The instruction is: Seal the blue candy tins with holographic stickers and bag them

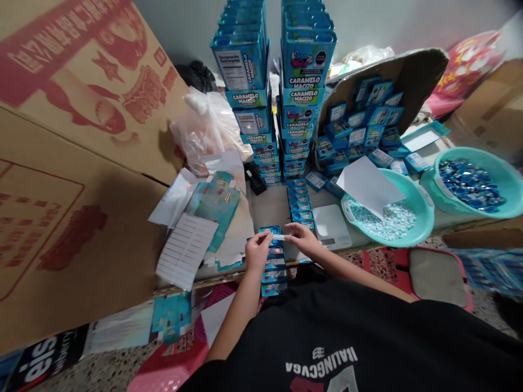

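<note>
Wearing one black shirt (327, 326), nearest of all. Counting two tall stacks (300, 117) of blue boxes farther back, two turquoise basins (424, 220) toward the right, one scale (330, 222) beside the nearer basin, and at least five small boxes (274, 276) in one row before the shirt. Pinching one small pale strip (279, 237) by its end with the left hand (257, 251), fingers almost closed. Pinching the opposite end with the right hand (303, 238), fingertips narrow, other fingers bending loosely. Holding the strip just above the row.
</note>
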{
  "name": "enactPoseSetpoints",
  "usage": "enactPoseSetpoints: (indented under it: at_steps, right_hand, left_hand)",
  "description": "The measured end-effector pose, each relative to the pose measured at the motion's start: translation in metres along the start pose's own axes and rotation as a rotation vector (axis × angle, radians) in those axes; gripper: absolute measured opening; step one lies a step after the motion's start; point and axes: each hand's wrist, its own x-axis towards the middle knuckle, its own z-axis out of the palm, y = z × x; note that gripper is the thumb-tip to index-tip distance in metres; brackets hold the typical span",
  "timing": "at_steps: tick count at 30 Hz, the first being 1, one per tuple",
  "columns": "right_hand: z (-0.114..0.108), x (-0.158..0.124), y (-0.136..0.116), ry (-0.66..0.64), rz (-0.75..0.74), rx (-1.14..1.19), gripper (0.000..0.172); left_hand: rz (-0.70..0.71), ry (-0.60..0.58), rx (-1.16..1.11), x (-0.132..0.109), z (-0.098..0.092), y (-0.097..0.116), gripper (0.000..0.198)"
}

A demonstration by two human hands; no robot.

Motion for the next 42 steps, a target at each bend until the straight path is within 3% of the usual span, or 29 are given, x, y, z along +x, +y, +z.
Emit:
enactPoseSetpoints:
  at_steps: [7, 13, 20, 23, 28, 34, 38, 42]
  right_hand:
    - [0.009, 0.005, 0.014, 0.032, 0.017, 0.018, 0.026]
    - [0.009, 0.011, 0.026, 0.079, 0.033, -0.028, 0.018]
    - [0.009, 0.013, 0.023, 0.088, 0.023, -0.078, 0.017]
    - [0.011, 0.010, 0.025, 0.104, 0.009, -0.099, 0.013]
    - [0.024, 0.004, 0.045, 0.139, 0.044, -0.068, 0.015]
    - [0.037, -0.004, 0.066, 0.151, 0.132, -0.159, 0.024]
    - [0.023, -0.005, 0.058, 0.187, 0.065, -0.278, 0.022]
    - [-0.025, -0.027, 0.033, 0.313, -0.128, -0.415, 0.009]
  left_hand:
    - [0.122, 0.053, 0.295, -0.005, -0.010, 0.000, 0.016]
    - [0.151, 0.123, 0.430, -0.005, -0.002, -0.009, 0.016]
    - [0.104, 0.109, 0.394, -0.002, -0.005, -0.012, 0.022]
    - [0.070, 0.125, 0.354, 0.000, -0.008, -0.014, 0.034]
    - [-0.005, 0.182, 0.266, 0.005, -0.004, -0.027, 0.049]
    - [-0.083, 0.089, 0.154, 0.010, -0.006, -0.031, 0.046]
    - [-0.103, 0.068, 0.149, 0.015, -0.011, -0.032, 0.047]
    - [-0.110, 0.056, 0.160, 0.022, -0.016, -0.040, 0.051]
